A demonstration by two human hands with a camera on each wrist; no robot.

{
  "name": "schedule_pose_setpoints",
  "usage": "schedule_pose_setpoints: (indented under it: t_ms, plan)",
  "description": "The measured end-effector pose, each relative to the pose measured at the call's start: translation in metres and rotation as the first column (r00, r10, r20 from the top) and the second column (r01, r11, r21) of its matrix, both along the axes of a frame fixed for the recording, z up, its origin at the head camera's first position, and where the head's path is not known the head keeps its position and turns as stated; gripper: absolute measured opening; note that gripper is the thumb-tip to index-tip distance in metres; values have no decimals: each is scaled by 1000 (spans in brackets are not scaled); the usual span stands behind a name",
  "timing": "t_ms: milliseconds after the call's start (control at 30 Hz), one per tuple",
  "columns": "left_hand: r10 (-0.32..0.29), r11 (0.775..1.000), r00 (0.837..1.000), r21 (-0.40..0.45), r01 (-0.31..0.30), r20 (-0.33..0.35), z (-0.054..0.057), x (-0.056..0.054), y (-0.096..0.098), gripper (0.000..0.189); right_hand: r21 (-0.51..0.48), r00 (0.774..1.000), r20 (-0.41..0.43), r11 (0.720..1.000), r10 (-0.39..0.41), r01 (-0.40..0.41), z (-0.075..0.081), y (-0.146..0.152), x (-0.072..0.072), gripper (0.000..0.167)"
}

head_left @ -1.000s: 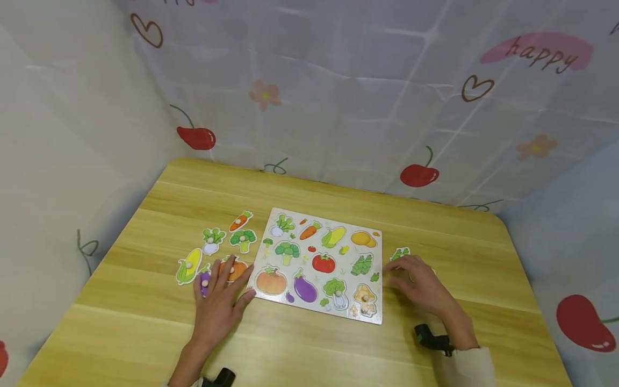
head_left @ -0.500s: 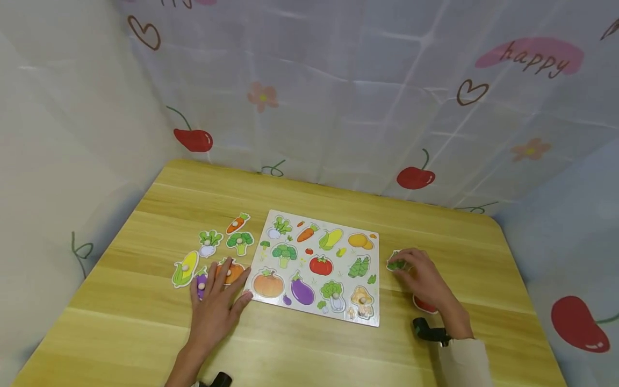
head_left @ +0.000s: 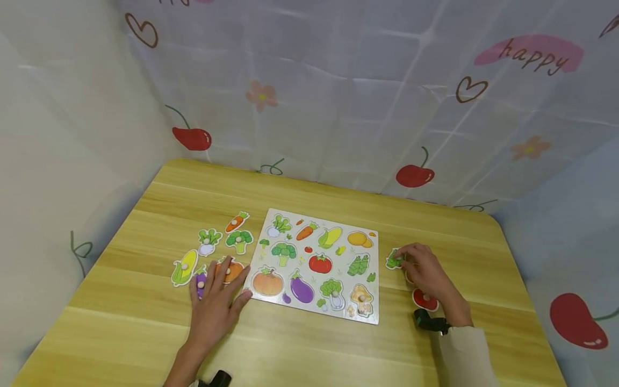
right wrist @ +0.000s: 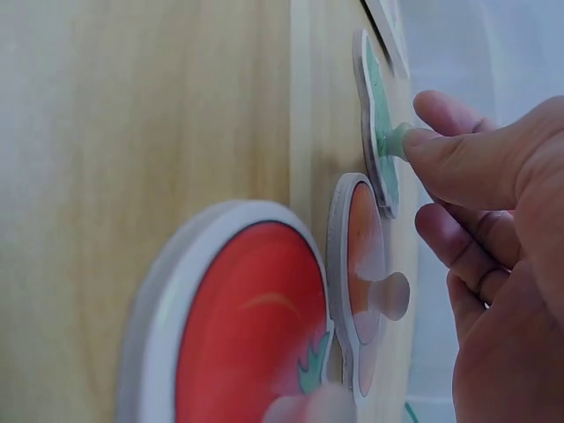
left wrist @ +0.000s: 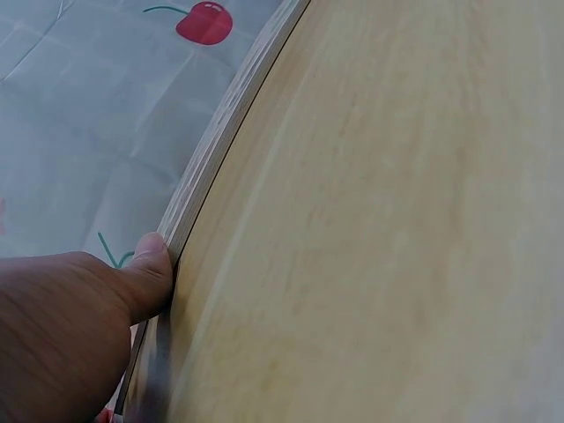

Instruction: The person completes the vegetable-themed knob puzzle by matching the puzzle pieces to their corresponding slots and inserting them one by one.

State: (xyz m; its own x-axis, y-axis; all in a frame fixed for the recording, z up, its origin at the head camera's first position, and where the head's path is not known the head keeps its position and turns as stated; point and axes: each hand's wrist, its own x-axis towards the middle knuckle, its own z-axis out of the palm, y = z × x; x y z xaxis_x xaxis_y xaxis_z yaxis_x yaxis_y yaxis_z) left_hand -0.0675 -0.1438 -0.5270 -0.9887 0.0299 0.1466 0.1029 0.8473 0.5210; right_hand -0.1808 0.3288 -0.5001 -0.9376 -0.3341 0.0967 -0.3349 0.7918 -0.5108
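Note:
A wooden peg-puzzle board (head_left: 315, 226) printed with vegetables lies on the table. To its right, my right hand (head_left: 425, 271) pinches the knob of a green leafy-looking vegetable puzzle piece (head_left: 394, 259); in the right wrist view, thumb and index finger (right wrist: 445, 113) meet at that knob (right wrist: 398, 141). An orange piece (right wrist: 363, 264) and a tomato piece (head_left: 425, 300) lie beside this hand. My left hand (head_left: 216, 307) rests with fingers spread at the board's left edge, its thumb touching the board. Those fingers partly cover a pumpkin piece (head_left: 236, 271) and an eggplant piece (head_left: 200, 282).
Left of the board lie a corn piece (head_left: 185, 267), a white radish piece (head_left: 208, 243), a broccoli piece (head_left: 239, 242) and a carrot piece (head_left: 237, 221). A cabbage piece (head_left: 332, 294) and a mushroom piece (head_left: 361, 299) sit in the board. A printed curtain (head_left: 329, 107) hangs behind the table.
My right hand has shifted from beside the board's right edge to the green piece, and the tomato piece has come into sight. The left hand stays in place.

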Motion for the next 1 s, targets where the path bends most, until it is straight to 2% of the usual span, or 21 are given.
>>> schedule_pose_setpoints:
  t_ms: [233,533,867,1000]
  plan:
    - [2,1000,1000,3,-2,-3,0,0,0,50,19,998,49,999,-40,39,0,-1,-1,22]
    - [-2,1000,1000,2,2,-10,-1,0,1,51,15,998,37,999,-45,45,-2,-1,-1,18]
    - [2,1000,1000,-2,-2,-3,2,-1,0,50,-8,999,-35,1000,2,-2,-3,-8,2,20]
    - [4,1000,1000,-3,-4,-3,2,-1,0,51,-7,1000,-16,1000,-3,3,-3,-11,3,17]
